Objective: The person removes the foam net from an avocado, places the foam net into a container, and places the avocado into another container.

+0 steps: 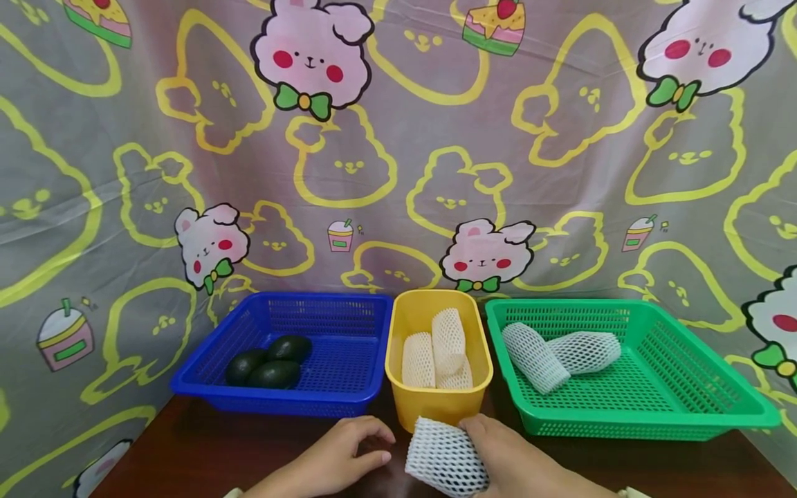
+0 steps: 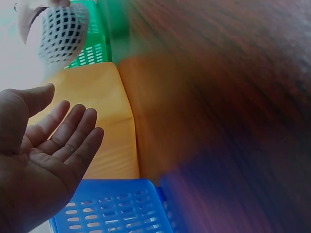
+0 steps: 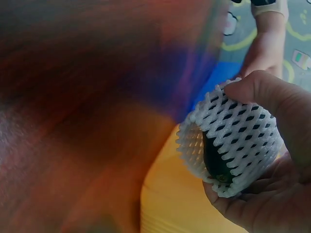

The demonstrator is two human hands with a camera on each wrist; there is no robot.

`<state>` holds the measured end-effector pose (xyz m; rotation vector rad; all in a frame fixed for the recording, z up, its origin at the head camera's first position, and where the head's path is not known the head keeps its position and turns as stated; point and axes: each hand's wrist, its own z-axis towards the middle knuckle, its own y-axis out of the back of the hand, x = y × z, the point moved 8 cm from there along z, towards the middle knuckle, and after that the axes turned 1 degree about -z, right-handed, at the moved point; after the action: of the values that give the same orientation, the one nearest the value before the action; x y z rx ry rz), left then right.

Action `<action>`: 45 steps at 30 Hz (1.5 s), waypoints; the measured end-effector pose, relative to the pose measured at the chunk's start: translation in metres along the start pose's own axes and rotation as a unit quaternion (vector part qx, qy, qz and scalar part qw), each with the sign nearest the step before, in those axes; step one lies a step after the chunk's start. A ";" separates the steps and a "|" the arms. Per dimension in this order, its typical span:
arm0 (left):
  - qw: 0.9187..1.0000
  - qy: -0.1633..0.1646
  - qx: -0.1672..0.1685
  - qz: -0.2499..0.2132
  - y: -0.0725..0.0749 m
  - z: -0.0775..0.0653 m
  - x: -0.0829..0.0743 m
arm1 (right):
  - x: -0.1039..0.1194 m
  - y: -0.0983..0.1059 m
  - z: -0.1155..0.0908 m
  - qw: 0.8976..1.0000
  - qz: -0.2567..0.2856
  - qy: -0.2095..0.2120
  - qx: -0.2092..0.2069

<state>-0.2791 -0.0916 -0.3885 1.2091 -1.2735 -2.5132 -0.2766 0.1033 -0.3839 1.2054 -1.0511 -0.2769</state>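
Okay, head: right hand (image 1: pixel 513 453) holds a net (image 1: pixel 445 456) in front of the yellow bin (image 1: pixel 438 401). Left wrist: left hand (image 2: pixel 46 162) empty, fingers relaxed. Right wrist: fingers grip the net, avocado (image 3: pixel 214 158) inside, end exposed. Wrapping looks nearly done; next likely calls for carrying to green basket (image 1: pixel 647 419).

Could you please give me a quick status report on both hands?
Right hand holding white foam net, dark fruit inside. Left hand empty, apart from net. No obstruction visible between them.

the right hand (image 3: pixel 293 182) grips a white foam net (image 3: pixel 245 141) around a dark fruit (image 3: pixel 212 158).
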 end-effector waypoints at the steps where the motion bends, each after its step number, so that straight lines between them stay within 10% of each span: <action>1: 1.000 0.000 0.000 -0.003 0.000 0.000 0.001 | -0.001 -0.002 0.001 1.000 -0.001 0.001 0.002; 22: 0.999 0.027 0.013 -0.035 -0.007 -0.003 0.010 | -0.001 -0.027 0.020 0.995 -0.060 0.076 -0.027; 33: 0.997 0.039 -0.012 -0.060 -0.004 -0.002 0.011 | -0.008 -0.030 0.023 0.997 -0.063 0.044 -0.002; 45: 0.974 0.099 -0.037 -0.200 -0.009 0.006 0.013 | -0.008 -0.030 0.022 0.997 -0.059 0.053 -0.001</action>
<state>-0.2897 -0.0874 -0.4007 1.7984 -0.9610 -2.5743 -0.2879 0.0830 -0.4144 1.2698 -0.8892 -0.3025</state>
